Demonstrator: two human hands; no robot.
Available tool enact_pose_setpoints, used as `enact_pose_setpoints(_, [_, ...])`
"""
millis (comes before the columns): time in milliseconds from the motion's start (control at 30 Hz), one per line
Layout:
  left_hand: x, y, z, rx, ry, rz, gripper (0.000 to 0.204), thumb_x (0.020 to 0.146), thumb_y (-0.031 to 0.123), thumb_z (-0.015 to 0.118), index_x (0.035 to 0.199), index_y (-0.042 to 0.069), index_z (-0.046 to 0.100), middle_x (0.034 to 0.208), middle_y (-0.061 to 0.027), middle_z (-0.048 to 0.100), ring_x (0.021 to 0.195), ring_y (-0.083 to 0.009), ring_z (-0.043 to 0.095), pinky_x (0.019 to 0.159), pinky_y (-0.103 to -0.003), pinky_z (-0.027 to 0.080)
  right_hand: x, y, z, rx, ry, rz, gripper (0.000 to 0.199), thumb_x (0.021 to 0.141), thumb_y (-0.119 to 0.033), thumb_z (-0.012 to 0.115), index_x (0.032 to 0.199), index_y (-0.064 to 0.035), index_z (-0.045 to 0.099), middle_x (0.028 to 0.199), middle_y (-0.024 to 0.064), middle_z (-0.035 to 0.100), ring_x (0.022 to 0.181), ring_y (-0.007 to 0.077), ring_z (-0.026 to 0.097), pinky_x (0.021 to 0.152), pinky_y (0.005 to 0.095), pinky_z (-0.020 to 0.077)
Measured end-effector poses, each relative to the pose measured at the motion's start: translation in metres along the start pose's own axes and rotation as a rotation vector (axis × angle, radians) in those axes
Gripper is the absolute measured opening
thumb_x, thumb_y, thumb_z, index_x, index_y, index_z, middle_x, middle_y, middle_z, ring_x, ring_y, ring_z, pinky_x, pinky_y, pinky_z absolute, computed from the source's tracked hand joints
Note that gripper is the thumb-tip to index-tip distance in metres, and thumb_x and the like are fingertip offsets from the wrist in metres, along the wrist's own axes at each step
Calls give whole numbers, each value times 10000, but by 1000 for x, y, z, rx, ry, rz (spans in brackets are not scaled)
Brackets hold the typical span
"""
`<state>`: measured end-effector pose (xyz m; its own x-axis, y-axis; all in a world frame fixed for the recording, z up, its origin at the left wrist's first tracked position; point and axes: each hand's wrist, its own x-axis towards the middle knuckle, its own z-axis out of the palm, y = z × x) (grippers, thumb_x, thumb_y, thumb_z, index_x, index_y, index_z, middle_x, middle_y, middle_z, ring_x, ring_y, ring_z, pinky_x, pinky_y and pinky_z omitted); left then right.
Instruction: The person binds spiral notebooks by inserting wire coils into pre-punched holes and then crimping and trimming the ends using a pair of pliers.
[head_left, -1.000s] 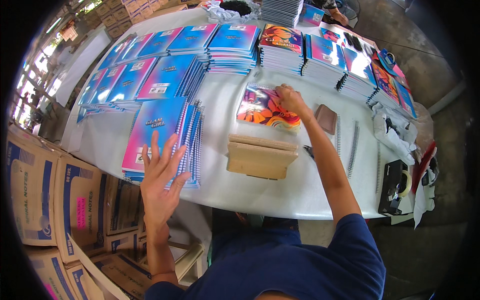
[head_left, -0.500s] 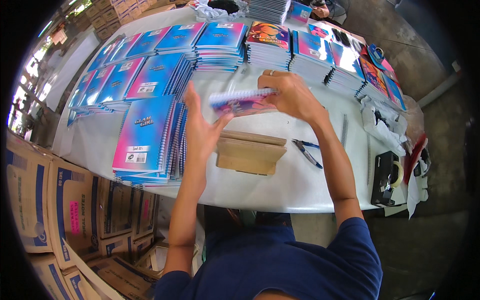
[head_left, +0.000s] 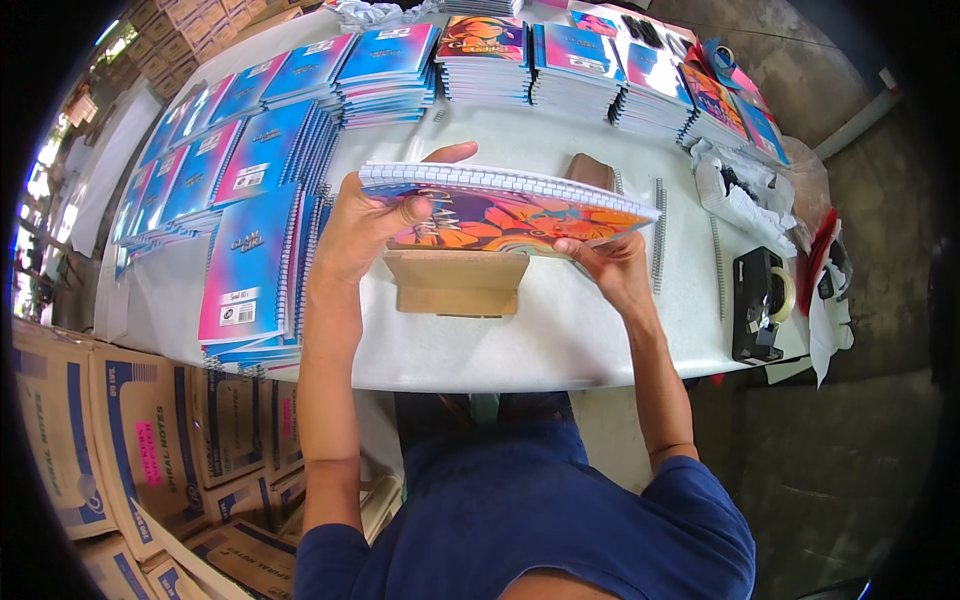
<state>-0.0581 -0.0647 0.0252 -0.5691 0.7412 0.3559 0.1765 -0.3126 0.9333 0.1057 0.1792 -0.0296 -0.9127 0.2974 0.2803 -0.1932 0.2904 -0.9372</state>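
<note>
Both hands hold one spiral notebook (head_left: 530,218) with a colourful orange and purple cover, tilted above the table with its bound edge up. My left hand (head_left: 362,222) grips its left end, thumb on the cover. At the lower right corner, my right hand (head_left: 618,272) pinches the notebook with its thumb in front. Just below it stands a folded brown cardboard piece (head_left: 455,285), its upper part covered by the notebook. A small brown object (head_left: 592,171) shows behind the notebook; its kind is unclear.
Stacks of blue and pink notebooks (head_left: 245,265) line the left and back, with an orange-covered stack (head_left: 484,60) among them. Loose wire coils (head_left: 659,235) lie on the right, near a black tape dispenser (head_left: 762,305). Cardboard boxes (head_left: 150,440) stand lower left.
The notebook has turned to show more of its cover and bound edge. My right hand has moved down to its lower right corner; my left hand has closed on its left end.
</note>
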Motion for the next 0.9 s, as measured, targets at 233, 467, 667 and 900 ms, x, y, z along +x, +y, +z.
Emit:
enact_pose_setpoints(233, [-4, 7, 2, -50, -72, -11, 364, 793, 243, 752, 1017, -36, 688, 1270, -115, 610, 1109, -178, 594, 967, -313, 451, -2, -2, 17, 75, 97, -47, 144, 833, -97, 728, 958, -28, 712, 875, 17, 700, 835, 85, 609, 766, 251, 492])
enact_pose_setpoints(467, [-40, -46, 4, 272, 224, -8, 781, 767, 394, 771, 1335, -54, 477, 1439, -190, 428, 1345, -286, 402, 1109, -374, 297, -22, 46, 29, -220, -159, 32, 171, 864, 57, 598, 1033, 37, 616, 1140, 152, 615, 1028, 237, 584, 886, 331, 460])
enact_pose_setpoints(667, [-62, -86, 20, 127, 504, -26, 1124, 752, 635, 678, 1526, 85, 77, 1544, -153, 241, 1399, -239, 268, 1131, -357, 226, -29, 53, 32, -580, -277, -13, 453, 738, 142, 512, 1172, 13, 516, 1048, 199, 554, 1053, 344, 524, 943, 419, 412])
enact_pose_setpoints(900, [-55, -54, 19, 287, 679, 197, 1017, 840, 577, 622, 1521, 48, 82, 1564, -200, 147, 1442, -326, 157, 1161, -432, 116, 70, 111, -96, -974, 458, 148, 147, 847, -114, 595, 920, 7, 636, 855, 205, 666, 802, 353, 646, 685, 421, 495])
